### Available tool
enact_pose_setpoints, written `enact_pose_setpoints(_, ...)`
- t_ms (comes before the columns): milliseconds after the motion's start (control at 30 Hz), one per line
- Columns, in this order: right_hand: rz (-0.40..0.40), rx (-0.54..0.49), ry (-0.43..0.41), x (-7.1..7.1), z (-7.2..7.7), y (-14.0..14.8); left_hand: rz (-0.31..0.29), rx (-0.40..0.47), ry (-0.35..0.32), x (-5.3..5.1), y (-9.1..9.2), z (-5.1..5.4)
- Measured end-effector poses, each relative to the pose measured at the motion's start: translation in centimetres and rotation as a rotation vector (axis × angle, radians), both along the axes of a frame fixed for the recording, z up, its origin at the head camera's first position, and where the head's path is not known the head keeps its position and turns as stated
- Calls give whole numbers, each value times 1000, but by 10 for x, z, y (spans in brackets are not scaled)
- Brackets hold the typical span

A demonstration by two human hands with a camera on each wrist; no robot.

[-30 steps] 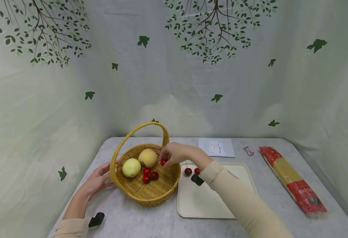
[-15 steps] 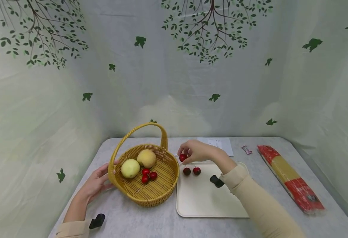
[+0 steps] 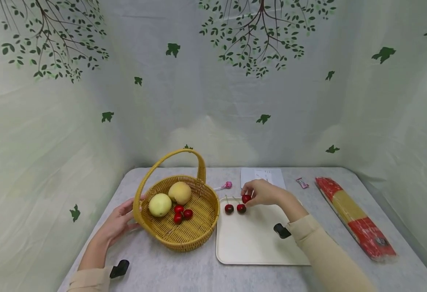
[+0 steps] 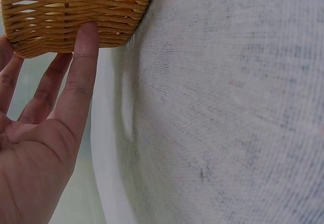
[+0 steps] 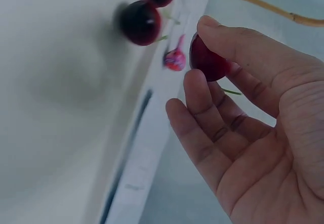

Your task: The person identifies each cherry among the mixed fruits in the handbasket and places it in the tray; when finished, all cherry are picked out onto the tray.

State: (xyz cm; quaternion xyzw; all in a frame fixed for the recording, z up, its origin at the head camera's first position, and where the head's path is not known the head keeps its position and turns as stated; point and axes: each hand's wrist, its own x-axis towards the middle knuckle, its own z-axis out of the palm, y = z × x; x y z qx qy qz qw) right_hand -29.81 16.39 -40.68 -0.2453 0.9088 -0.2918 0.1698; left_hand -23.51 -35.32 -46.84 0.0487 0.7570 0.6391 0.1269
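My right hand (image 3: 266, 191) pinches a dark red cherry (image 5: 209, 62) between thumb and fingertips, over the far part of the cream tray (image 3: 257, 247). Two more cherries with stems lie on the tray: a left cherry (image 3: 229, 209) and a right cherry (image 3: 241, 208), the latter just below the held one. At the left, the extended fingers of my left hand (image 3: 117, 222) touch the outer wall of a yellow wicker basket (image 4: 76, 21). Inside the basket are a pale green round fruit (image 3: 160, 205), a yellowish round fruit (image 3: 180, 193) and three red cherries (image 3: 178, 213).
A pink lollipop (image 3: 228, 185) lies behind the tray, beside a white paper (image 3: 262, 175). Further right are a small wrapped candy (image 3: 302, 183) and a long red and yellow packet (image 3: 355, 219). A leaf-patterned curtain (image 3: 213, 101) surrounds the table's back and sides.
My right hand has moved right, carrying a cherry out of the basket and over to the tray. The lollipop has come into sight behind it. My left hand has stayed at the basket.
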Motion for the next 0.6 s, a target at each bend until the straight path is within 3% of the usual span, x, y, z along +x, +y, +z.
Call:
enact_pose_setpoints(100,-21,-25,-3,1,-14,11,-18,-6,1,-5,2,3)
enact_pose_setpoints(267,-61,-36,-22,-2,-32,16,-15,-5,5,-2,-1,4)
enact_pose_setpoints(600,-91,-41,-23,2,-45,27,0,-2,-24,-5,1,3)
